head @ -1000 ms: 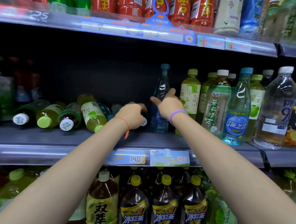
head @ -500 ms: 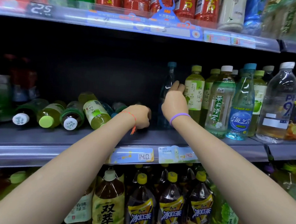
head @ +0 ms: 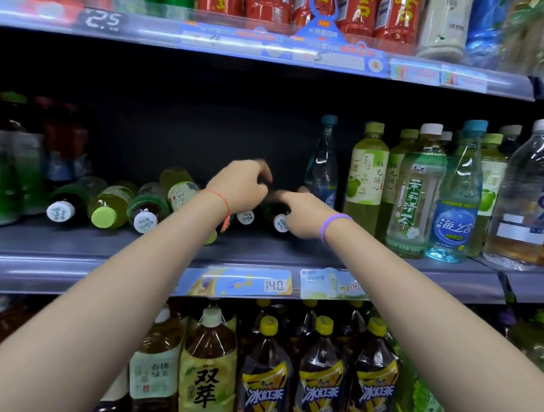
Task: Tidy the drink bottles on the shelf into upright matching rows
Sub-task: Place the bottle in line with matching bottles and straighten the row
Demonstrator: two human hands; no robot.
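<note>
Bottles [head: 366, 176] right of your hands stand upright in rows; the fallen ones [head: 105, 205] on the shelf [head: 71, 241] remain, so roughly half done. Your right hand [head: 302, 212] grips a lying dark bottle [head: 279, 217]; left hand [head: 240, 188] fingers curled, grip unclear.

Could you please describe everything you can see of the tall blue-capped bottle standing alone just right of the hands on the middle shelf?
The blue-capped bottle is slim, of clear blue-tinted plastic, with a teal cap and a blue label low on its body. It stands upright on the middle shelf, set back against the dark rear, left of the pale green tea bottle. The right hand lies just in front of its base; whether they touch cannot be told.
</note>
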